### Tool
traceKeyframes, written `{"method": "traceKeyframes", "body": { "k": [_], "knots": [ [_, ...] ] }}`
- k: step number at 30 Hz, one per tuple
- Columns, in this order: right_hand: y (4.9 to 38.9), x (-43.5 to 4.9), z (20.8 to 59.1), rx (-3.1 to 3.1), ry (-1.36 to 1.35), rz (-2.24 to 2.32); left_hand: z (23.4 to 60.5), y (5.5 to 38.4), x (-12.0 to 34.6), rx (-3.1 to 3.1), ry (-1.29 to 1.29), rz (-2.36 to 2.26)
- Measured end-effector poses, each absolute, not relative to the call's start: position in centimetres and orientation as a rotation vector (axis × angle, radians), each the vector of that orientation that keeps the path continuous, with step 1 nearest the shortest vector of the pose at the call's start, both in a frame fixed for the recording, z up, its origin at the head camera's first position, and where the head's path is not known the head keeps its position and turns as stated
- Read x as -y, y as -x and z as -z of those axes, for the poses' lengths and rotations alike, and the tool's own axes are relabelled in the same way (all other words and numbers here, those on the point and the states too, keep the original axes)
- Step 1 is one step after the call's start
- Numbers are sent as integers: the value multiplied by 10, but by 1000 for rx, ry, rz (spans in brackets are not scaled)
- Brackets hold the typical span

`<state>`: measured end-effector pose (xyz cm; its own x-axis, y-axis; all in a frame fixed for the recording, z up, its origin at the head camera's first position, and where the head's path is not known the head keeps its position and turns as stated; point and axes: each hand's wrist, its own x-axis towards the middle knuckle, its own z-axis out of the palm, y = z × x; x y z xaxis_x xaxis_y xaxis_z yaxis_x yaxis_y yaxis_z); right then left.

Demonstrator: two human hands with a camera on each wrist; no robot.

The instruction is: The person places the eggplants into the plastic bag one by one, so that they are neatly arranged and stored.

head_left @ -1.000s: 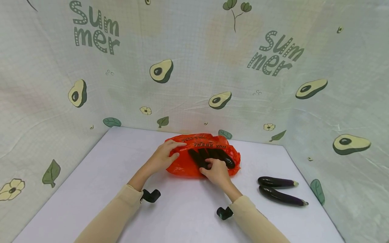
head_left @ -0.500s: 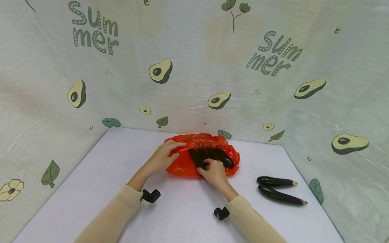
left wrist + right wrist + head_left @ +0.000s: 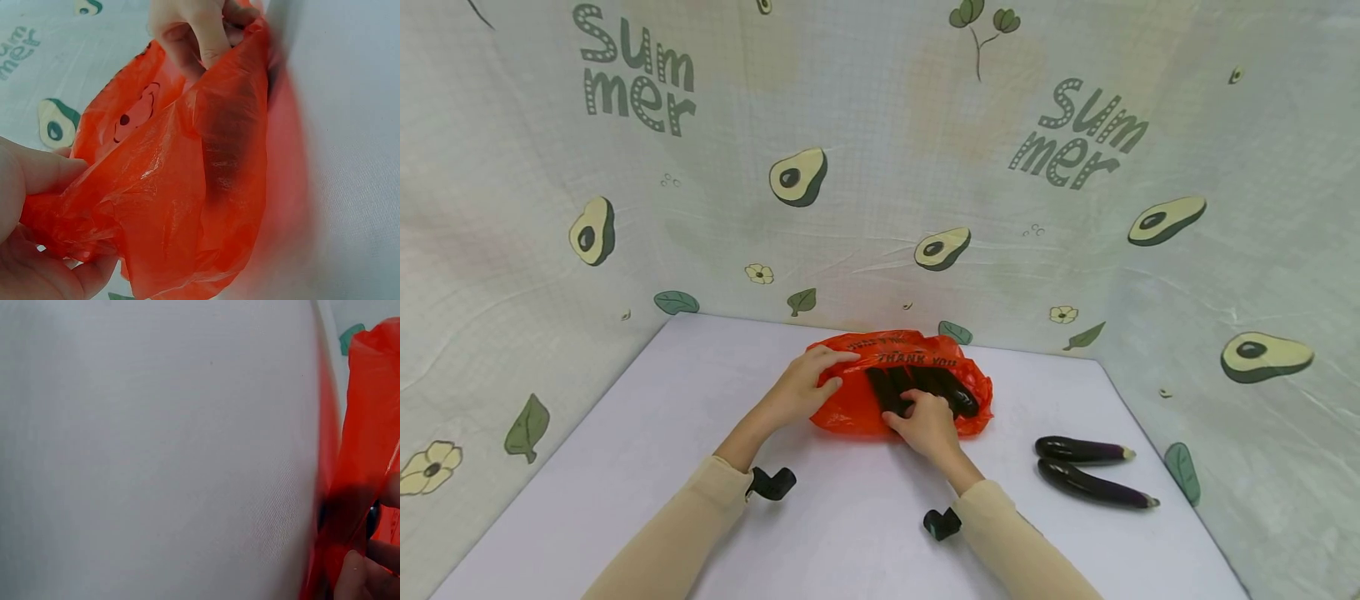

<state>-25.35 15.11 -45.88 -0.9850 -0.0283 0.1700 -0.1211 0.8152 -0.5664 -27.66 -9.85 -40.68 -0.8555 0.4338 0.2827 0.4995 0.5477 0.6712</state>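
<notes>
Left grip (image 3: 801,392) pinches gathered film at the left end of a crumpled, thin red plastic bag (image 3: 847,417), thumb and fingers nearly together; right grip (image 3: 931,425) curls over the bag's near rim, seemingly round the near end of a long, glossy, dark purple eggplant (image 3: 882,387), though whether film is caught there too I cannot tell.

Behind everything hangs a pale fabric backdrop (image 3: 865,208) printed with avocados, leaves and lettering. Before it spreads a plain white tabletop (image 3: 850,533), with the bag lying towards the back, its mouth facing the person. Inside, four eggplants appear to lie side by side, the held one leftmost and a rounded, shiny rightmost eggplant (image 3: 962,396) at the other end.

Two more lie outside, well apart from the bag on the right: a longer loose eggplant (image 3: 1093,485) and, just beside it, a shorter loose eggplant (image 3: 1078,450).

Judging by how they lie, the work looks past halfway: most are in the bag, one is not yet released, and the outside pair is left to deal with.
</notes>
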Motion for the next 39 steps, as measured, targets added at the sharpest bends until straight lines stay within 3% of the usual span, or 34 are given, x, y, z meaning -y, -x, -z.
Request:
{"method": "traceKeyframes", "body": {
  "k": [39],
  "knots": [
    [253, -151, 445, 2883, -79, -837, 408, 277, 101, 2675, 825, 1208]
  ]
}}
